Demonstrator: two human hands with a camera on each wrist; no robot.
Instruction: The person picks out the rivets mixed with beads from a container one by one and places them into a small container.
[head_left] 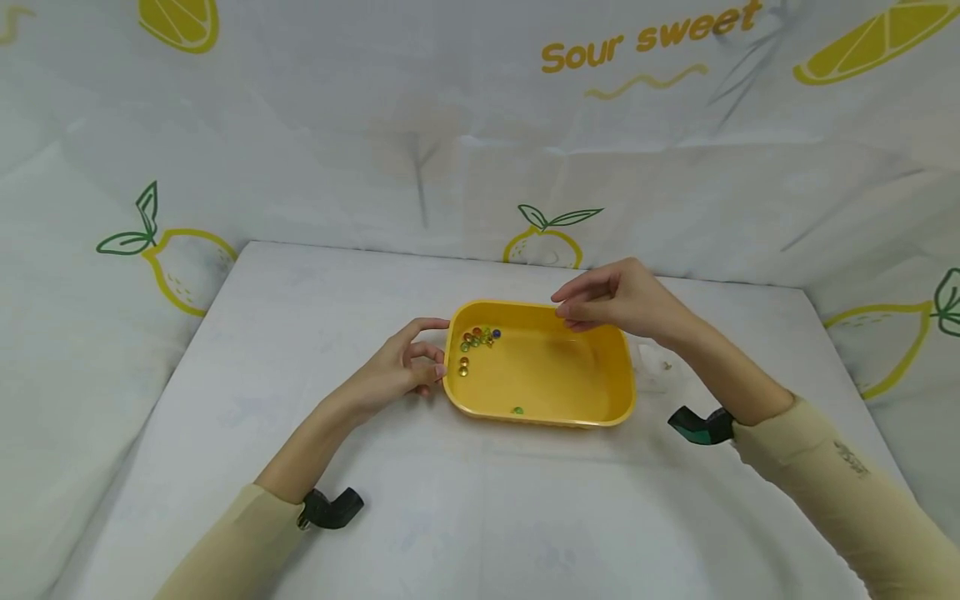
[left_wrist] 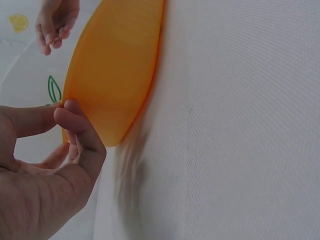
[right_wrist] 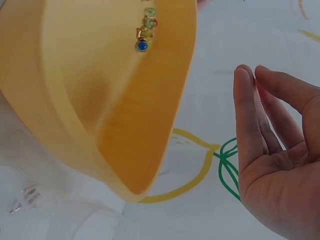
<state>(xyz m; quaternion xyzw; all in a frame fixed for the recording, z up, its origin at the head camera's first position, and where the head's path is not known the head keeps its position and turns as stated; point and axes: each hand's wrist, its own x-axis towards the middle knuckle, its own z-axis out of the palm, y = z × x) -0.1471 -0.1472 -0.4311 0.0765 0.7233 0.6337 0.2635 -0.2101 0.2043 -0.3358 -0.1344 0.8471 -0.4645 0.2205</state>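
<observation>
One yellow tray [head_left: 555, 371] is held at its end by the left hand [head_left: 397, 362], whose thumb and fingers are clamped on the edge; the rest of it is stretched out to the right of that grip. The right hand [head_left: 626, 300] is poised at the tray's far right corner, not touching it, its fingers bent and slightly apart with nothing seen between them. Most of the small beads [head_left: 475, 340] are gathered inside, just beyond the left fingertips and well apart from the right hand; one green bead [head_left: 517, 410] is set alone by the near wall. A clear object [head_left: 648, 362], too faint to be identified, is placed beside the tray, near the right wrist. For steady work, the left hold is best made firm but light, so that the tray is not tilted and the beads are not sent rolling. The right fingertips should be passed well over the rim, and a bead should be pinched from straight above, since smooth pieces would probably be lost to a sideways press.
</observation>
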